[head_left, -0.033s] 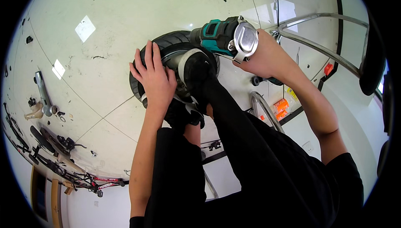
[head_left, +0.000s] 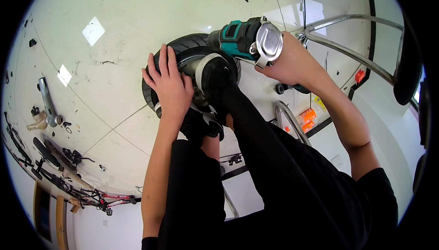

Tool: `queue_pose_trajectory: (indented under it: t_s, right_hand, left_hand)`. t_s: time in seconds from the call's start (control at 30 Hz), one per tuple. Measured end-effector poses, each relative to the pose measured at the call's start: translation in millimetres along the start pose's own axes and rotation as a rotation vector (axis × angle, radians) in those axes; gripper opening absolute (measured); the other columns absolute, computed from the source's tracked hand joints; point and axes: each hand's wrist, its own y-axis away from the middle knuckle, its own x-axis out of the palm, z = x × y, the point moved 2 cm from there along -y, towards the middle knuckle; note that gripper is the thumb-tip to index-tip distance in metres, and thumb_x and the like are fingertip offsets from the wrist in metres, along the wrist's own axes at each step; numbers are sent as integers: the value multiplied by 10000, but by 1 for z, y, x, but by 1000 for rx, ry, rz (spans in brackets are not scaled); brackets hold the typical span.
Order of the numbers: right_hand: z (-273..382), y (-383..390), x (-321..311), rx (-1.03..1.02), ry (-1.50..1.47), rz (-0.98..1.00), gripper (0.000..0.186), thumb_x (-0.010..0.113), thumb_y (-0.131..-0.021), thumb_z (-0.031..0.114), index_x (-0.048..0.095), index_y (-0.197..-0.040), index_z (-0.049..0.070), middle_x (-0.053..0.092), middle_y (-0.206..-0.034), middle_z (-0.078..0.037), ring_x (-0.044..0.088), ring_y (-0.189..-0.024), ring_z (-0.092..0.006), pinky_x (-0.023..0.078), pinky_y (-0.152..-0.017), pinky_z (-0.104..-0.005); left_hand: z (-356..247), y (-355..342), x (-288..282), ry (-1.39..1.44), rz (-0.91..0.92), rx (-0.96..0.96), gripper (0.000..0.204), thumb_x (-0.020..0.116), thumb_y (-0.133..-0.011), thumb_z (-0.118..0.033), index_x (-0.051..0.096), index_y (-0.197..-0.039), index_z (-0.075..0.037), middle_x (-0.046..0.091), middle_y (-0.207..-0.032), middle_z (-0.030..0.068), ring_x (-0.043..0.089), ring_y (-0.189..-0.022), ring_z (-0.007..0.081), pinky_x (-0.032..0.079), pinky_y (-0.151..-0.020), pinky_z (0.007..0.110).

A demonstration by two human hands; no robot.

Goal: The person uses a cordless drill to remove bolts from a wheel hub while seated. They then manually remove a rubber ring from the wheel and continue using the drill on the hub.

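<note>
My right hand grips a teal-and-black cordless power tool, its nose over the upper part of a black tire on a wheel lying on the floor. My left hand rests on the tire's left side with fingers spread. My black shoe with a pale sole edge presses on the middle of the wheel, partly covering the hub. My other foot is against its lower part. Whatever the tool's tip touches is hidden.
A chrome tube-framed chair stands at the right, with orange bottles and a red object near the wall. Bicycle frames, loose tires and a silver metal part lie on the tiled floor at the left.
</note>
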Motion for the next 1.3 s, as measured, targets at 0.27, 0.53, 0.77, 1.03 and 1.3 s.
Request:
queue_pose_trajectory:
  t_s: [0.27,0.53,0.77,1.03,1.3]
  right_hand:
    - [-7,-14,-6,268,-252,203,214,632,-683,167,630,-788,-19,628,-616,-118,621,-534,-189,507,-562,-314]
    - [-4,-25,-15,313,-275,266,113,616,-697,71,576,-748,-22,602,-609,-80,599,-527,-153,484,-535,-296]
    - [-16,-27,-13,332,-412,270,98,607,-694,64,564,-737,-13,582,-594,-77,589,-520,-157,482,-531,-302]
    - [-18,-26,-13,297,-369,288,141,606,-692,113,594,-752,-14,616,-624,-81,607,-534,-150,490,-562,-288]
    - [-34,-12,-12,335,-470,316,183,649,-680,87,646,-842,2,637,-695,-50,621,-584,-128,496,-600,-264]
  left_hand:
    - [0,-1,3,-15,3,1,759,595,-730,-74,330,-1439,-13,316,-1513,126,233,-1381,418,112,-1107,611]
    - [0,-2,3,-33,23,-2,765,582,-728,-79,318,-1443,-7,305,-1516,133,225,-1383,418,104,-1100,625]
    - [0,-1,4,-44,25,5,778,575,-731,-89,297,-1453,-4,291,-1523,134,214,-1385,421,100,-1100,628]
    - [0,0,4,-34,22,6,777,582,-724,-80,303,-1445,4,290,-1523,135,216,-1384,422,102,-1098,632]
    - [2,2,4,-24,-10,23,766,577,-732,-75,305,-1444,3,300,-1515,143,229,-1378,424,102,-1096,625]
